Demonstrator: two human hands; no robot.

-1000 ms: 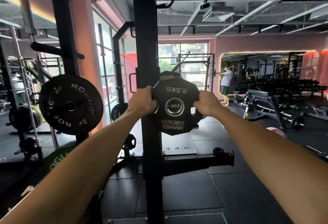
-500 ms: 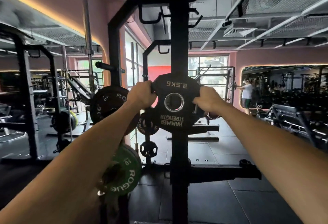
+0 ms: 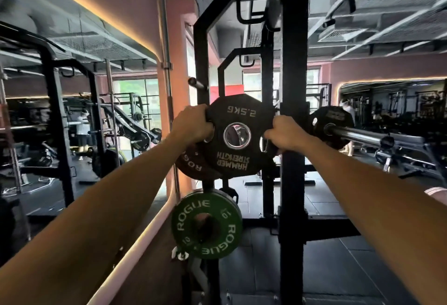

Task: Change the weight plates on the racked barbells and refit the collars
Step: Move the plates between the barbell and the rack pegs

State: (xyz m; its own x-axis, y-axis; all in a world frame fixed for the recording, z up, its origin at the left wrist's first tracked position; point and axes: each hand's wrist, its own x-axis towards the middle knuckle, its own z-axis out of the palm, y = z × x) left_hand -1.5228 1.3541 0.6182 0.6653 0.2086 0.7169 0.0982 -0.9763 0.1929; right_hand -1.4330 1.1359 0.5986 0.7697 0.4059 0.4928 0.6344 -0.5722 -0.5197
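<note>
Up at chest height before the rack upright [image 3: 294,135], both hands, left [image 3: 192,124] and right [image 3: 286,133], gripped the small black plate [image 3: 238,135] by its rims; not yet on any bar [image 3: 355,135], so, I'd judge, loading and collars remained.

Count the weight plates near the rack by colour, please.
Black plates: 3, the 2.5 kg Hammer Strength plate held by the left hand and right hand, the Rogue plate behind it, and the plate on the barbell.
Green plates: 1, the Rogue 10 plate.
Total: 4
</note>
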